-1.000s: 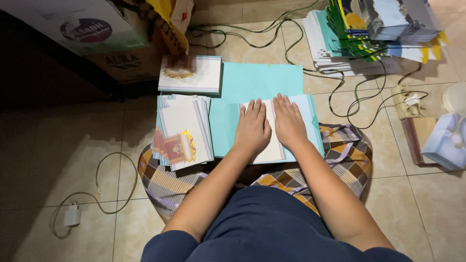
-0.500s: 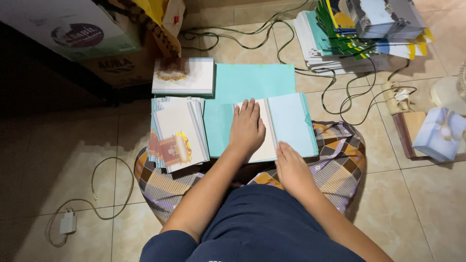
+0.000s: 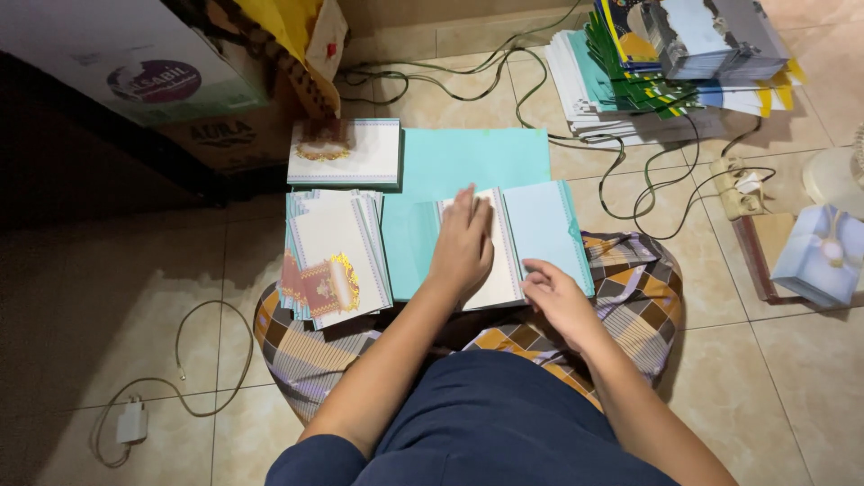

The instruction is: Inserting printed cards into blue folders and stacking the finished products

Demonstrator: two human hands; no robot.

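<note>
I am pressing my left hand (image 3: 463, 245) flat, fingers spread, on a white card (image 3: 493, 261) lying over a teal sheet (image 3: 477, 162) on the floor. My right hand (image 3: 553, 297) is loosely curled, fingertips pinching the card's near right corner beside its teal flap (image 3: 549, 229). A fanned card stack (image 3: 335, 256) is sitting just left; open tile (image 3: 117, 270) lies beyond it. A cardboard box (image 3: 225, 139) is standing at the far left, its contents hidden

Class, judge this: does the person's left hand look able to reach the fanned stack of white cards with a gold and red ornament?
Probably yes: the left hand lies flat beside the fanned stack of white cards, with nothing between.
</note>
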